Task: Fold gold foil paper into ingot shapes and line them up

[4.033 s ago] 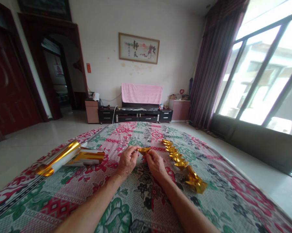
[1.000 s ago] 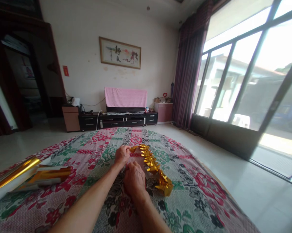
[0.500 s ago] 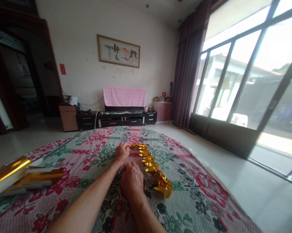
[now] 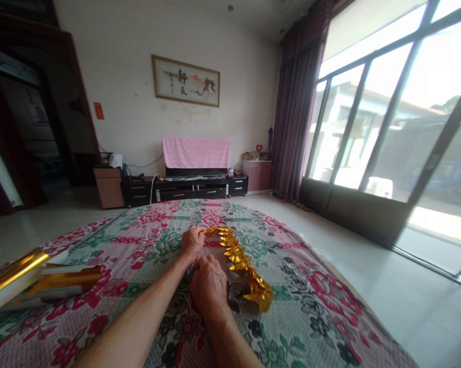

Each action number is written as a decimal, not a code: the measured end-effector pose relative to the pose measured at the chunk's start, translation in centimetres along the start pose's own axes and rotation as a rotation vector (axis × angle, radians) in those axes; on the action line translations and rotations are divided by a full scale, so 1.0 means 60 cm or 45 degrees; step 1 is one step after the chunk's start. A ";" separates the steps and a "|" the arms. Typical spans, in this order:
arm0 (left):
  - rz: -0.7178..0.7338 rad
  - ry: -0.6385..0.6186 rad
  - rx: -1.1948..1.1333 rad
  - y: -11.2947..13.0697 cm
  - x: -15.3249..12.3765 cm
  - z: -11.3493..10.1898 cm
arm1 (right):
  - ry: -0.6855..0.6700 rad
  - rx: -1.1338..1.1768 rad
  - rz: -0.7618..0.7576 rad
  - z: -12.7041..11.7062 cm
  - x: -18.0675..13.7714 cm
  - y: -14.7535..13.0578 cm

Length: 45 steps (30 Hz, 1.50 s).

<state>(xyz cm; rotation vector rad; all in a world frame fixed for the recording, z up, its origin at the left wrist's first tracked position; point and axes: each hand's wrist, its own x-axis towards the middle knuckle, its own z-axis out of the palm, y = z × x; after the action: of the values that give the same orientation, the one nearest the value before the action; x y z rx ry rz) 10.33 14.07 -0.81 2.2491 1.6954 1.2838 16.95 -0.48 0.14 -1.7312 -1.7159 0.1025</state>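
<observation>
My left hand (image 4: 193, 241) is closed, with thumb and fingers pinching the end of a folded gold paper ingot (image 4: 211, 231). That ingot meets the far end of a row of gold paper ingots (image 4: 235, 251), which runs toward me along the tablecloth. The nearest ingot (image 4: 261, 299) is the largest looking and stands at the row's close end. My right hand (image 4: 209, 280) rests on the cloth left of the row, nearer to me than the left hand. Its fingers curl under, and whatever they hold, if anything, is hidden.
A flowered cloth (image 4: 138, 276) covers the round table. Gold foil rolls (image 4: 65, 280) lie at the left. Beyond the table stands a low black cabinet (image 4: 176, 194), with a pink cloth (image 4: 195, 152) draped above it. Large windows (image 4: 383, 128) are on the right.
The ingot at my left fingertips lies slightly lower and flatter against the row's far end. Both hands stay almost in place.
</observation>
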 end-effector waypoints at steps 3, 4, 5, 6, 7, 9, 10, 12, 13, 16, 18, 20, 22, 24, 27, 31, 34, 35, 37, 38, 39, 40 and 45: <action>-0.008 -0.007 -0.028 0.002 0.002 0.002 | -0.001 0.014 0.008 -0.001 0.001 0.000; -0.006 -0.007 -0.039 0.002 0.002 0.002 | -0.004 0.020 0.010 -0.001 0.001 0.000; -0.001 -0.005 -0.050 0.003 0.002 0.003 | -0.006 0.025 0.012 -0.001 0.001 0.000; 0.004 -0.003 -0.058 0.003 0.002 0.003 | -0.008 0.028 0.013 0.000 0.002 0.000; 0.009 0.001 -0.065 0.003 0.002 0.004 | -0.007 0.030 0.012 0.000 0.002 0.000; 0.012 0.009 -0.072 0.003 0.003 0.004 | -0.002 0.028 0.012 0.001 0.002 0.001; 0.013 0.015 -0.071 0.003 0.003 0.004 | 0.001 0.028 0.010 0.002 0.001 0.001; 0.018 0.025 -0.064 0.003 0.003 0.004 | 0.004 0.027 0.006 0.003 0.001 0.002; 0.028 0.026 -0.056 0.003 0.003 0.004 | 0.007 0.027 0.004 0.004 0.001 0.002; 0.074 0.022 -0.033 0.002 0.003 0.005 | 0.012 0.029 -0.002 0.004 0.001 0.002; 0.086 0.017 -0.017 0.002 0.004 0.006 | 0.006 0.030 -0.001 0.002 0.001 0.002; 0.082 0.016 0.000 0.001 0.004 0.007 | -0.004 0.027 0.003 0.000 0.001 0.001; 0.090 0.019 0.012 0.001 0.004 0.007 | -0.011 0.028 0.007 -0.002 0.001 0.000; 0.116 0.018 0.014 0.003 0.004 0.006 | -0.009 0.035 0.009 -0.003 0.000 0.000; 0.150 0.012 0.002 0.005 0.002 0.004 | -0.003 0.043 0.009 -0.002 0.000 0.000; 0.158 0.029 -0.018 0.006 0.000 0.003 | -0.009 0.037 0.017 -0.002 0.000 0.000; 0.177 0.031 -0.014 0.004 0.000 0.004 | -0.013 0.037 0.016 -0.004 0.000 -0.001; 0.183 0.026 -0.011 0.003 0.000 0.005 | -0.015 0.039 0.015 -0.005 0.000 -0.001; 0.191 0.010 -0.002 0.002 0.000 0.006 | -0.018 0.046 0.011 -0.006 0.000 -0.002; 0.191 0.003 0.003 0.001 0.000 0.007 | -0.018 0.050 0.008 -0.006 0.000 -0.002; 0.190 -0.003 0.008 0.000 0.001 0.008 | -0.014 0.053 0.005 -0.005 0.000 -0.002; 0.188 -0.006 0.011 0.000 0.001 0.009 | -0.008 0.055 0.003 -0.005 0.000 -0.002; 0.191 0.007 -0.001 -0.001 0.002 0.010 | -0.025 0.060 0.014 -0.007 -0.002 -0.002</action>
<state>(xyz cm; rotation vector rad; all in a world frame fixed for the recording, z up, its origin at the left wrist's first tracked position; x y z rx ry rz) 10.65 14.44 -1.17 2.4156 1.5533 1.3191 17.04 -0.77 0.51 -1.7106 -1.7052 0.1640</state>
